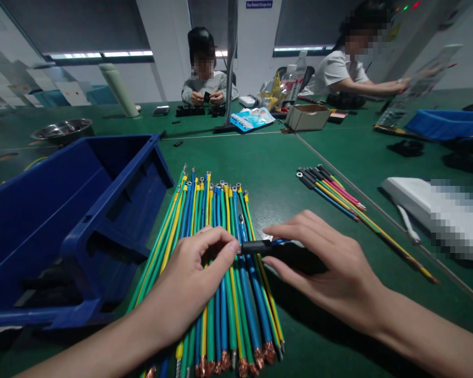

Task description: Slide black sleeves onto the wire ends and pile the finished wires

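Black-tipped wire point(256, 247) pinched in your left hand point(201, 265), right hand point(335, 257) just hanging open around it, cables point(231, 310) lined up on tabletop point(276, 163).

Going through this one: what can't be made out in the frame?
All in the head view:
What sits at the left end of the black sleeve: pinched inside the left hand.
Blue wire, farther along: behind the right hand.
Cables, midsections: partly under the left hand.
Dark items in the blue bin: shadowed.
White object, right part: pixelated.
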`<move>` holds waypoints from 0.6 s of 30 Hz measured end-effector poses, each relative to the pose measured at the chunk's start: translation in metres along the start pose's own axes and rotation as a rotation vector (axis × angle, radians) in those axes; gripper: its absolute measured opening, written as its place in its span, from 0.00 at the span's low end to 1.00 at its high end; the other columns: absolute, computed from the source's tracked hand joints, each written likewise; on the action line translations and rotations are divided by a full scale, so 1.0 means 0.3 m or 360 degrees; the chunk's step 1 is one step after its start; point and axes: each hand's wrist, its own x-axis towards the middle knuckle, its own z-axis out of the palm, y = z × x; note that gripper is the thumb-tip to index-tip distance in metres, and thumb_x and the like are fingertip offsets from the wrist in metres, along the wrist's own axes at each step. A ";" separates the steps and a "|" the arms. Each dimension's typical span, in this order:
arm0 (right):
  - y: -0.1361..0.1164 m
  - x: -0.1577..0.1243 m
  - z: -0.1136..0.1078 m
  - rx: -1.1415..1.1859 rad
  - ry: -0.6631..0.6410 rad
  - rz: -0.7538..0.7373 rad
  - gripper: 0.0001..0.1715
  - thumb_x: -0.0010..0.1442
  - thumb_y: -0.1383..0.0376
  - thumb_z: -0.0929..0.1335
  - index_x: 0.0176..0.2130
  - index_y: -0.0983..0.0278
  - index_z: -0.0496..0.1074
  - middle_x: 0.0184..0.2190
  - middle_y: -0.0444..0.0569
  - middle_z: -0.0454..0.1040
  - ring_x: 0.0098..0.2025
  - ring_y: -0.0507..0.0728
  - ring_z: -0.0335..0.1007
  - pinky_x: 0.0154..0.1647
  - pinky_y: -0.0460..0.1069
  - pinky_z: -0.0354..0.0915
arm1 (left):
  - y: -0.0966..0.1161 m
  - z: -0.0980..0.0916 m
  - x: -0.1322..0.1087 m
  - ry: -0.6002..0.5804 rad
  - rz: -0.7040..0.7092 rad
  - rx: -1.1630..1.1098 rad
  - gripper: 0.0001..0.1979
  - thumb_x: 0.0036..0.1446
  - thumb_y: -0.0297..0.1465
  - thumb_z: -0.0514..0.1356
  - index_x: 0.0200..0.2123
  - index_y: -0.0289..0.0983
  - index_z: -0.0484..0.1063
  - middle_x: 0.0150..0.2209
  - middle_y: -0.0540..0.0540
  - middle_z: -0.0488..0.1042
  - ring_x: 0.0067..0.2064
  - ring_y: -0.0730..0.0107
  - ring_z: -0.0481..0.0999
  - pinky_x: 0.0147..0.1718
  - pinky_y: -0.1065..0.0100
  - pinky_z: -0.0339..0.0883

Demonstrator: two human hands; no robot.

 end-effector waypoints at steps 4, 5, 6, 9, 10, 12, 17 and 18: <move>-0.002 0.005 0.004 -0.0075 0.0036 -0.0010 0.06 0.60 0.70 0.71 0.40 0.65 0.74 0.31 0.49 0.75 0.32 0.54 0.66 0.31 0.50 0.65 | 0.003 0.000 0.002 -0.0066 0.0024 0.0048 0.13 0.64 0.37 0.54 0.29 0.40 0.72 0.31 0.51 0.69 0.35 0.64 0.69 0.37 0.66 0.58; -0.002 0.003 0.005 -0.0082 0.0053 -0.0009 0.05 0.60 0.70 0.70 0.40 0.65 0.74 0.31 0.49 0.75 0.32 0.54 0.66 0.30 0.50 0.66 | 0.002 -0.001 0.003 -0.0075 0.0014 0.0064 0.13 0.64 0.38 0.54 0.29 0.40 0.72 0.31 0.51 0.69 0.36 0.64 0.69 0.37 0.65 0.58; -0.002 0.002 0.006 -0.0090 0.0068 -0.0009 0.05 0.60 0.70 0.70 0.40 0.65 0.75 0.31 0.49 0.75 0.32 0.54 0.66 0.30 0.49 0.66 | 0.001 -0.002 0.003 -0.0084 0.0007 0.0080 0.14 0.64 0.38 0.53 0.29 0.40 0.72 0.30 0.51 0.69 0.36 0.64 0.69 0.37 0.65 0.58; -0.007 0.002 0.012 -0.0125 0.0111 -0.0016 0.05 0.60 0.71 0.71 0.39 0.65 0.76 0.31 0.49 0.75 0.32 0.54 0.66 0.31 0.49 0.67 | -0.002 -0.003 0.004 -0.0106 0.0002 0.0091 0.14 0.65 0.39 0.52 0.30 0.40 0.71 0.30 0.51 0.68 0.35 0.64 0.68 0.35 0.66 0.57; -0.010 0.004 0.015 -0.0131 0.0124 -0.0009 0.05 0.59 0.70 0.71 0.39 0.65 0.76 0.31 0.49 0.76 0.32 0.54 0.66 0.31 0.49 0.67 | -0.004 -0.002 0.004 -0.0107 -0.0003 0.0078 0.14 0.65 0.39 0.52 0.30 0.40 0.71 0.30 0.52 0.67 0.34 0.65 0.68 0.35 0.66 0.57; -0.016 0.008 0.021 -0.0125 0.0144 0.0019 0.04 0.59 0.69 0.71 0.38 0.66 0.77 0.30 0.50 0.76 0.32 0.54 0.66 0.30 0.50 0.66 | -0.006 -0.001 0.003 -0.0101 -0.0023 0.0037 0.15 0.65 0.40 0.52 0.29 0.40 0.70 0.29 0.53 0.67 0.33 0.66 0.67 0.32 0.67 0.56; -0.024 0.011 0.028 -0.0110 0.0141 0.0107 0.06 0.59 0.68 0.71 0.37 0.69 0.77 0.31 0.52 0.76 0.32 0.55 0.66 0.31 0.50 0.65 | -0.007 0.003 0.003 -0.0106 -0.0051 0.0032 0.14 0.65 0.40 0.53 0.30 0.41 0.70 0.29 0.53 0.65 0.32 0.67 0.65 0.31 0.68 0.54; -0.024 0.009 0.027 -0.0107 0.0134 0.0123 0.06 0.60 0.68 0.71 0.37 0.69 0.78 0.31 0.52 0.76 0.32 0.55 0.65 0.31 0.50 0.65 | -0.007 0.004 0.005 -0.0108 -0.0044 0.0038 0.14 0.65 0.40 0.53 0.30 0.41 0.70 0.29 0.53 0.65 0.33 0.67 0.65 0.31 0.68 0.54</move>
